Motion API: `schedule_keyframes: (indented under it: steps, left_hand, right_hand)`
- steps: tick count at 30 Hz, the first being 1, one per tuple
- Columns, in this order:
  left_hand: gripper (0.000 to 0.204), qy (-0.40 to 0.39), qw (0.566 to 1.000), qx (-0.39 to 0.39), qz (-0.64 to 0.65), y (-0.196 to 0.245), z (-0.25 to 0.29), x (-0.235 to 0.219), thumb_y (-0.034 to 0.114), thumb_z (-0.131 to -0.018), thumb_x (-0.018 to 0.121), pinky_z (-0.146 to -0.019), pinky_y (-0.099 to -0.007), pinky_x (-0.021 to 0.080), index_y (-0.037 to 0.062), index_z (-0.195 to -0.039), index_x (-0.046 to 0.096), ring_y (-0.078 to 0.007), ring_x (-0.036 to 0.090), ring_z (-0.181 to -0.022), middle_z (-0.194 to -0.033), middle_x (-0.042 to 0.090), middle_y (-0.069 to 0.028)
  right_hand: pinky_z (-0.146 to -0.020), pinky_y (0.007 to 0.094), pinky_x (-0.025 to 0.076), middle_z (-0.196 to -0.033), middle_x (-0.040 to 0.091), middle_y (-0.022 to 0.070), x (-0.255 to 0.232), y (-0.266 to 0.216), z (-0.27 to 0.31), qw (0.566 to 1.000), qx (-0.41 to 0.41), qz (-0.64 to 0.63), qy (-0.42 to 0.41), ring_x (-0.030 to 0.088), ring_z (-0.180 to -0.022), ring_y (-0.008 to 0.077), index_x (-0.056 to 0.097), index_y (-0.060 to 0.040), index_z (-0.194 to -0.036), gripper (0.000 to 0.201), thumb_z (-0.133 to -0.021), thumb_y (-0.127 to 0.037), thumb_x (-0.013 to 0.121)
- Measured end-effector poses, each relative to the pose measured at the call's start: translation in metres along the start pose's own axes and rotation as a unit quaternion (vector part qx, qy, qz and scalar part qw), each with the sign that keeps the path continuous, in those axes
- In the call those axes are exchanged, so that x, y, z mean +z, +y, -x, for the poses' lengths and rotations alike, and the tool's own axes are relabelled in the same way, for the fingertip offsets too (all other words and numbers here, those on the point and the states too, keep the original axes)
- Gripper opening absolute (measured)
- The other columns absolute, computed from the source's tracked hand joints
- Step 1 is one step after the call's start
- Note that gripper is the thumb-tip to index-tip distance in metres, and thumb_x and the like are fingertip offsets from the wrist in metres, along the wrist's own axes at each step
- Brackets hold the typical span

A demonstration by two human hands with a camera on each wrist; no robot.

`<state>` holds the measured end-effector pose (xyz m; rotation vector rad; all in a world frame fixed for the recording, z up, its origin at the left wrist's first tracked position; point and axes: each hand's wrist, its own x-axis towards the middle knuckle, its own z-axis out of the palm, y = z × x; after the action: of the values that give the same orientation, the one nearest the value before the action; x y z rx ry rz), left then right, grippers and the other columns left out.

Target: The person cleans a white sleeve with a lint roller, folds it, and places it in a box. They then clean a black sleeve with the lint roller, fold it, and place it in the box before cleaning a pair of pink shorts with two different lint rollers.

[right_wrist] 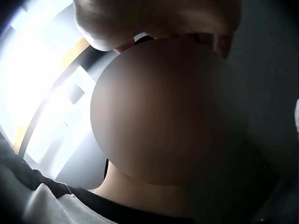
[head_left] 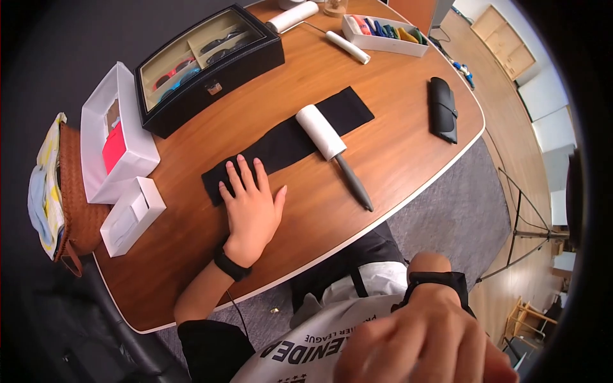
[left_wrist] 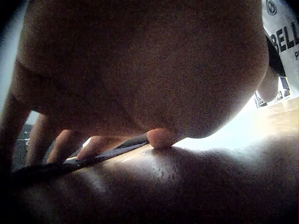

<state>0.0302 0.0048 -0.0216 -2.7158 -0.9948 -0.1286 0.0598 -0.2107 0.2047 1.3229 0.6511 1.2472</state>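
My left hand [head_left: 249, 210] rests with straight, spread fingers on the near left end of a long black cloth [head_left: 281, 148], with the thumb out over the bare wood. From the left wrist view, the fingertips [left_wrist: 60, 147] touch the cloth's edge under the arched palm. Across the cloth lies a lint roller [head_left: 319, 131], its white roll on the fabric and its grey handle [head_left: 355, 184] pointing toward me. My right hand [head_left: 428, 341] is raised close to the head camera and blurred. The right wrist view has that hand [right_wrist: 159, 21] beside the head; I cannot tell whether it holds anything.
A black glasses display box [head_left: 211, 99] stands at the back, beside a white bin [head_left: 137, 156] and a small white box [head_left: 133, 217]. A woven basket [head_left: 80, 185] sits far left. Behind are another roller [head_left: 348, 48] and a tray of rolled fabrics [head_left: 383, 45]. A black case [head_left: 443, 110] lies right.
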Motion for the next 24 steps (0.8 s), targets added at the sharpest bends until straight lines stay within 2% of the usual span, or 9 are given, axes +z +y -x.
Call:
schedule_keyframes:
  steps: [3, 4, 7, 9, 11, 12, 15, 22, 24]
  left_hand:
    - [0.071, -0.003, 1.0, -0.005, 0.001, 0.001, 0.0, 0.001, 0.05, -0.104, 0.057, -0.106, -0.0652, 0.048, -0.004, -0.15, 0.051, -0.0505, 0.045, -0.144, -0.156, 0.045, -0.0336]
    - [0.071, -0.004, 1.0, -0.006, 0.002, 0.001, 0.0, 0.0, 0.05, -0.104, 0.057, -0.106, -0.0653, 0.048, -0.004, -0.15, 0.051, -0.0506, 0.045, -0.144, -0.156, 0.045, -0.0336]
    - [0.07, -0.011, 1.0, -0.011, 0.002, 0.002, -0.001, 0.001, 0.05, -0.104, 0.057, -0.106, -0.0653, 0.048, -0.0038, -0.149, 0.052, -0.0506, 0.045, -0.144, -0.156, 0.045, -0.0337]
    - [0.071, -0.003, 1.0, -0.007, 0.004, 0.001, -0.001, -0.001, 0.05, -0.104, 0.057, -0.106, -0.065, 0.049, -0.0038, -0.149, 0.052, -0.0505, 0.045, -0.144, -0.155, 0.045, -0.0337]
    - [0.071, -0.002, 1.0, -0.007, 0.002, 0.0, 0.0, 0.0, 0.05, -0.104, 0.058, -0.105, -0.0649, 0.049, -0.0039, -0.149, 0.052, -0.0505, 0.045, -0.144, -0.155, 0.045, -0.0337]
    - [0.071, 0.002, 1.0, -0.004, 0.002, 0.001, 0.0, 0.0, 0.05, -0.104, 0.058, -0.105, -0.0647, 0.049, -0.0039, -0.149, 0.052, -0.0505, 0.045, -0.144, -0.155, 0.045, -0.0337]
    - [0.071, 0.001, 1.0, -0.008, 0.001, 0.002, 0.0, 0.001, 0.05, -0.104, 0.058, -0.105, -0.0647, 0.049, -0.0039, -0.15, 0.051, -0.0506, 0.044, -0.144, -0.155, 0.045, -0.0338]
    - [0.07, 0.003, 1.0, -0.005, 0.003, 0.001, -0.001, 0.0, 0.05, -0.104, 0.057, -0.105, -0.0648, 0.049, -0.0037, -0.149, 0.052, -0.0507, 0.047, -0.142, -0.155, 0.045, -0.034]
    - [0.07, 0.003, 1.0, -0.007, 0.003, 0.001, 0.0, 0.0, 0.05, -0.104, 0.057, -0.105, -0.0647, 0.049, -0.0037, -0.149, 0.053, -0.0507, 0.047, -0.142, -0.155, 0.045, -0.034]
  right_hand:
    - [-0.089, 0.0295, 0.063, -0.1, 0.076, 0.0112, -0.007, 0.044, -0.064, 0.715, 0.251, -0.648, -0.079, 0.075, -0.096, 0.0245, 0.075, 0.0, -0.093, 0.015, -0.082, 0.008, 0.08]
    - [-0.081, 0.0305, 0.064, -0.093, 0.077, 0.0122, -0.004, 0.083, -0.113, 0.696, 0.071, -0.58, -0.417, 0.075, -0.095, 0.0224, 0.074, -0.0001, -0.089, 0.007, -0.086, 0.007, 0.074]
    - [-0.072, 0.0291, 0.061, -0.096, 0.077, 0.0137, 0.031, 0.051, -0.067, 0.681, 0.102, -0.705, -0.17, 0.075, -0.088, 0.0206, 0.072, 0.0003, -0.084, 0.01, -0.092, 0.003, 0.068]
    - [-0.062, 0.028, 0.057, -0.092, 0.075, 0.0151, 0.023, 0.076, -0.076, 0.663, 0.095, -0.695, -0.26, 0.073, -0.075, 0.0216, 0.069, 0.0027, -0.093, 0.005, -0.095, 0.002, 0.064]
    - [-0.056, 0.0271, 0.054, -0.09, 0.074, 0.0178, 0.041, 0.079, -0.07, 0.501, 0.056, -0.834, -0.224, 0.071, -0.067, 0.0233, 0.065, 0.0051, -0.105, 0.013, -0.092, 0.005, 0.065]
    - [-0.056, 0.0279, 0.054, -0.092, 0.073, 0.0191, 0.083, 0.076, -0.046, 0.559, -0.126, -0.81, -0.129, 0.071, -0.07, 0.0252, 0.06, 0.0051, -0.113, 0.023, -0.091, 0.006, 0.068]
    - [-0.057, 0.0306, 0.055, -0.092, 0.072, 0.018, 0.067, 0.052, -0.051, 0.715, -0.087, -0.69, 0.076, 0.071, -0.071, 0.0252, 0.062, 0.0033, -0.103, 0.016, -0.089, 0.007, 0.07]
    - [-0.057, 0.0337, 0.056, -0.086, 0.071, 0.0166, 0.013, 0.077, -0.092, 0.683, 0.02, -0.641, -0.35, 0.071, -0.07, 0.0269, 0.065, 0.0012, -0.094, 0.008, -0.09, 0.008, 0.067]
    - [-0.057, 0.0347, 0.056, -0.083, 0.071, 0.0159, 0.046, 0.066, -0.082, 0.652, -0.003, -0.725, -0.221, 0.071, -0.068, 0.027, 0.065, 0.0008, -0.09, 0.008, -0.091, 0.008, 0.065]
